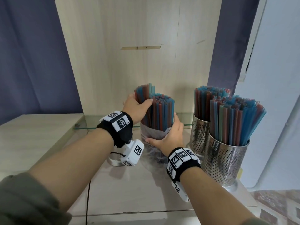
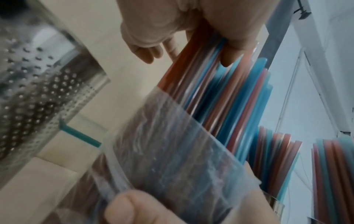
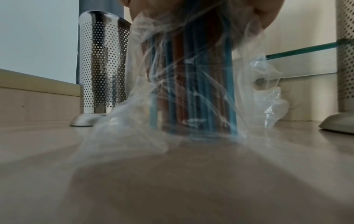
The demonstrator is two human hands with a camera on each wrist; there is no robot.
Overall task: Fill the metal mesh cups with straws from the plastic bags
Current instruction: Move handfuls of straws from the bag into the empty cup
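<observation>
A bundle of red and blue straws stands upright on the counter, its lower half inside a clear plastic bag. My left hand grips the bare upper part of the bundle from the left; in the left wrist view the fingers curl round the straws. My right hand holds the bag's rim around the bundle, thumb in front. The bag lies crumpled at the foot. Two metal mesh cups at the right stand full of straws. A third mesh cup stands left, under my left wrist.
A glass shelf runs along the wooden back panel just behind the bundle. The pale counter stretches toward me. A wall and a drop lie past the cups at the right.
</observation>
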